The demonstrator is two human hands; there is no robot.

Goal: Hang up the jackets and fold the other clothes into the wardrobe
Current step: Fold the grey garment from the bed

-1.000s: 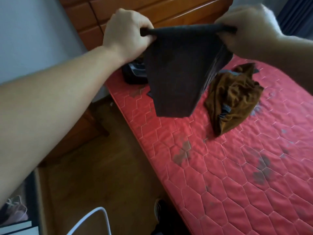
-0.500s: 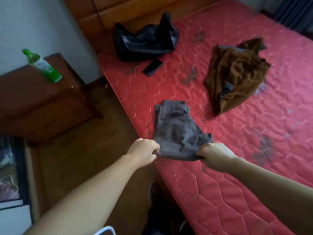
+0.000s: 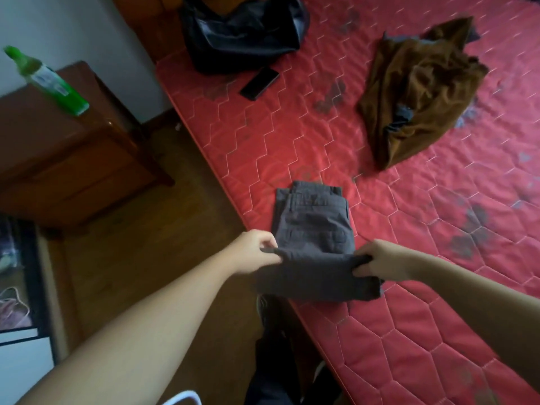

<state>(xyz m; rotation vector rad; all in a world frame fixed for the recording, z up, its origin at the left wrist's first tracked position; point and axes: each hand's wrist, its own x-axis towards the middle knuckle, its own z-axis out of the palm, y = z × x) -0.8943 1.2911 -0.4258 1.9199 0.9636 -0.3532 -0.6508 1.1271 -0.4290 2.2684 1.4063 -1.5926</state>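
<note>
Dark grey trousers (image 3: 314,226) lie on the red mattress (image 3: 409,331) near its left edge, waistband away from me. My left hand (image 3: 257,252) pinches the near left corner of the fold, and my right hand (image 3: 380,260) grips the near right corner. The near part of the cloth is doubled over and hangs slightly over the mattress edge. A crumpled brown garment (image 3: 418,92) lies further back on the right. A black jacket (image 3: 242,30) is heaped at the head of the bed.
A black phone (image 3: 259,83) lies on the mattress by the black jacket. A green bottle (image 3: 46,80) stands on a wooden nightstand (image 3: 67,159) to the left. Wood floor runs between bed and nightstand. A white hanger's curve (image 3: 181,397) shows at the bottom.
The trousers went from held up in the air to laid on the mattress. Both hands then drew the near end up into a fold.
</note>
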